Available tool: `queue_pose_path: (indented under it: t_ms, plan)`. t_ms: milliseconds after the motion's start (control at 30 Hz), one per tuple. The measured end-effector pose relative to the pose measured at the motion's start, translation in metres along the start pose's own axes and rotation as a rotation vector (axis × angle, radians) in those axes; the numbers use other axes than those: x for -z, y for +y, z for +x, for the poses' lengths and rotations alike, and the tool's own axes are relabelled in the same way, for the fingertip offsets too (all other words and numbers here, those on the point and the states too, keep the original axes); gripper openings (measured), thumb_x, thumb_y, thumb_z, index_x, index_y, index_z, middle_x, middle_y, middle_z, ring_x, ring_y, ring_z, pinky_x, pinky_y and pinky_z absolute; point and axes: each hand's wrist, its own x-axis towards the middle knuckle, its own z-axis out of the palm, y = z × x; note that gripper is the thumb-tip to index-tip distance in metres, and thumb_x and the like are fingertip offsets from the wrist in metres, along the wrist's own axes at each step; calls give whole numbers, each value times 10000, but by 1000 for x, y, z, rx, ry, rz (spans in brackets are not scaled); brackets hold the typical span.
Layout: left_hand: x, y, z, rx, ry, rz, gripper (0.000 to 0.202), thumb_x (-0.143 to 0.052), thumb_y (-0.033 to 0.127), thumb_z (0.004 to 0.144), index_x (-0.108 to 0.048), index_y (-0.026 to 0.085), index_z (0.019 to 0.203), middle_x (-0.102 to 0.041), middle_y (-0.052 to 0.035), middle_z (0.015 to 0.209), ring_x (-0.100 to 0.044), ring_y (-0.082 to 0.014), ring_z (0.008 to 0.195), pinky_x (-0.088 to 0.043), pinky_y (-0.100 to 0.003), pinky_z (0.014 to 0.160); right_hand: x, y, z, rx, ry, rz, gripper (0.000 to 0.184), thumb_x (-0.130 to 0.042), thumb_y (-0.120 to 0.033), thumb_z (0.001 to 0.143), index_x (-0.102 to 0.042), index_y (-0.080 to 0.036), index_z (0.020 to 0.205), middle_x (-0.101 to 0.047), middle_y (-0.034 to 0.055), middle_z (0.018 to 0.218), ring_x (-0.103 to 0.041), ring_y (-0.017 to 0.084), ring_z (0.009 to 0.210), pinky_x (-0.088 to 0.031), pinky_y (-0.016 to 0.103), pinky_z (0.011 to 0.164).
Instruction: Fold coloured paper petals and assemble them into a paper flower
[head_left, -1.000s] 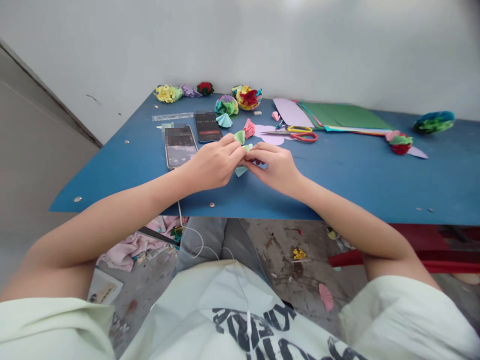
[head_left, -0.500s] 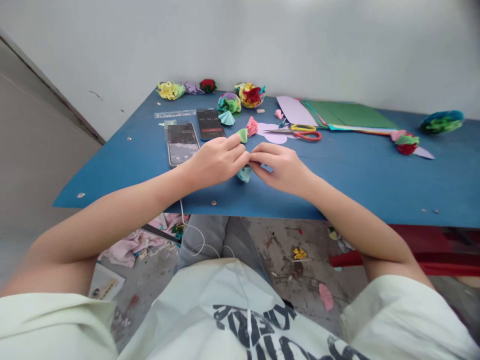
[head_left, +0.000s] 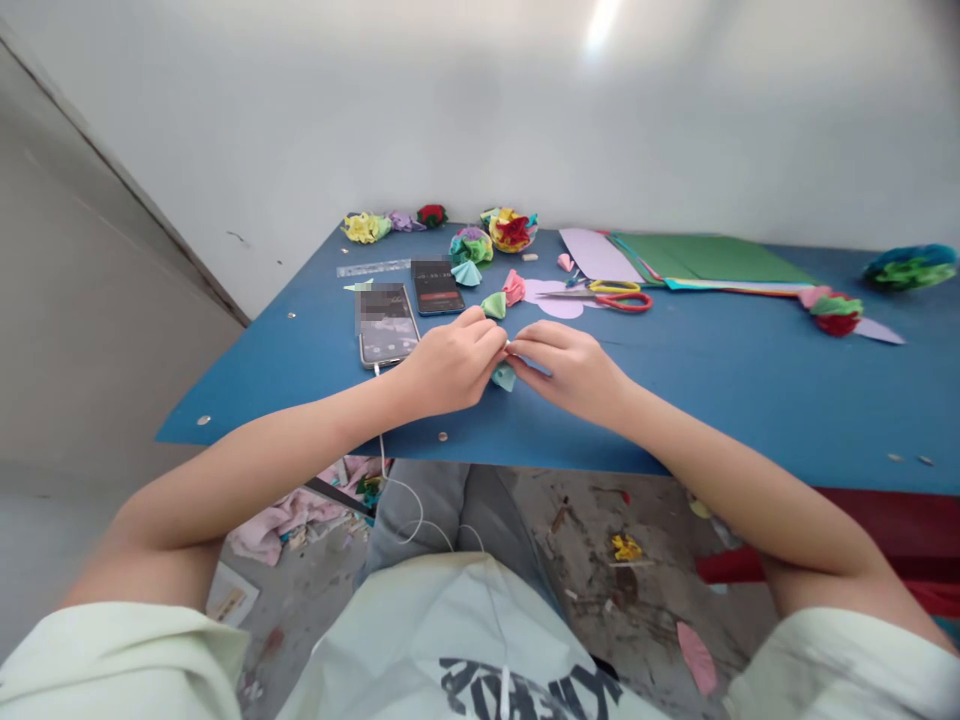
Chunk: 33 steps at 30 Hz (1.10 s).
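Note:
My left hand (head_left: 456, 366) and my right hand (head_left: 571, 372) meet fingertip to fingertip above the front of the blue table (head_left: 720, 400). Both are closed in a pinch; a tiny whitish bit shows between the fingertips, too small to name. Just below them is a light-blue folded paper piece (head_left: 504, 377), partly covered by my left hand; I cannot tell whether it is held or lies on the table. Beyond my fingers lie a green folded paper piece (head_left: 494, 305), a pink one (head_left: 514, 287) and a pale-blue fan-folded one (head_left: 466, 273).
Scissors (head_left: 626, 300) rest on a lilac paper flower shape (head_left: 559, 305). Two phones, a white-cabled one (head_left: 390, 335) and a dark one (head_left: 437, 288), lie left beside a clear ruler (head_left: 373, 268). Green paper sheets (head_left: 712, 258) and several crumpled paper flowers (head_left: 512, 232) line the back.
The camera has tilted up a little, so everything sits lower and further right in view. My hands stay pinched together, with only slight finger movement.

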Motion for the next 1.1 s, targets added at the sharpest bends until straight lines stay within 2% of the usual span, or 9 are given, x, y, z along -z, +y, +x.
queue_pose_path:
  t_ms: [167, 300, 800, 900, 967, 1033, 1100]
  plan:
    - [0, -1, -1, -73, -4, 68, 198, -354, 164, 875, -529, 112, 800, -530, -68, 749, -456, -195, 778, -417, -277, 669, 1, -1, 3, -18, -39, 31, 190, -442, -185, 873, -611, -99, 878, -611, 107, 831, -574, 182, 774, -510, 312, 699]
    - [-1, -1, -2, -102, -4, 96, 171, -365, 142, 863, -523, 113, 805, -524, -66, 745, -457, -194, 770, -412, -277, 655, 1, 1, 3, -55, -20, 75, 151, -473, -189, 861, -612, -132, 848, -620, 79, 831, -584, 163, 767, -512, 288, 698]
    - [-2, 0, -2, -125, 43, 94, 159, -366, 89, 834, -520, 101, 797, -521, -72, 736, -459, -194, 777, -418, -272, 648, 0, 1, 3, -75, 4, 103, 147, -467, -197, 856, -608, -161, 841, -616, 67, 832, -584, 159, 780, -509, 295, 708]
    - [1, -1, -1, -5, 67, -95, 133, -390, 145, 853, -510, 122, 803, -536, -60, 744, -465, -180, 779, -421, -282, 677, -4, 3, 2, -77, 27, 129, 136, -471, -198, 854, -602, -159, 857, -603, 66, 815, -572, 152, 752, -500, 286, 682]
    - [2, -4, 0, 190, 143, -349, 94, -445, 213, 850, -502, 139, 844, -540, -45, 781, -473, -158, 775, -423, -281, 699, -5, 5, 3, -111, 82, 152, 111, -489, -198, 841, -593, -171, 867, -597, 56, 809, -561, 140, 720, -496, 278, 661]
    - [1, -11, 3, 458, 240, -699, 150, -496, 284, 836, -484, 155, 910, -536, -46, 866, -489, -141, 799, -427, -271, 705, -4, 5, 4, -168, 171, 176, 88, -515, -200, 821, -587, -189, 870, -602, 43, 814, -555, 126, 684, -496, 273, 651]
    - [-2, -19, 7, 692, 255, -1180, 231, -522, 330, 823, -452, 168, 971, -533, -62, 963, -508, -144, 895, -437, -262, 732, -2, 6, 6, -220, 261, 198, 71, -538, -197, 800, -586, -201, 851, -613, 32, 818, -550, 113, 641, -497, 271, 636]
